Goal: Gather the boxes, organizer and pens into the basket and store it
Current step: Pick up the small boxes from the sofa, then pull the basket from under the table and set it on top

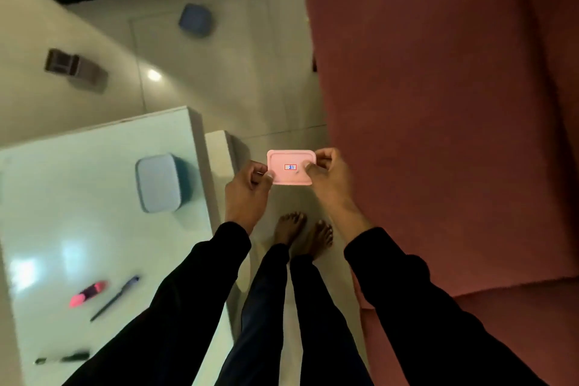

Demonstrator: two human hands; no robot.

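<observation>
Both hands hold a small pink box [289, 167] with a red-framed label, out in front of me above the floor. My left hand [249, 189] pinches its left edge and my right hand [326, 174] its right edge. A light blue box [158, 182] sits on the white table [78, 197]. Nearer me on the table lie a pink marker [88, 293], a dark blue pen [115, 298] and a dark green pen [62, 358]. Another blue box [196, 20] lies on the floor farther off. A brown organizer [76, 70] stands on a cream surface at the far left. No basket is in view.
A large pink sofa [438, 103] fills the right side. I stand barefoot on a pale tiled floor [235, 88] in the gap between table and sofa. A dark strip runs along the far wall.
</observation>
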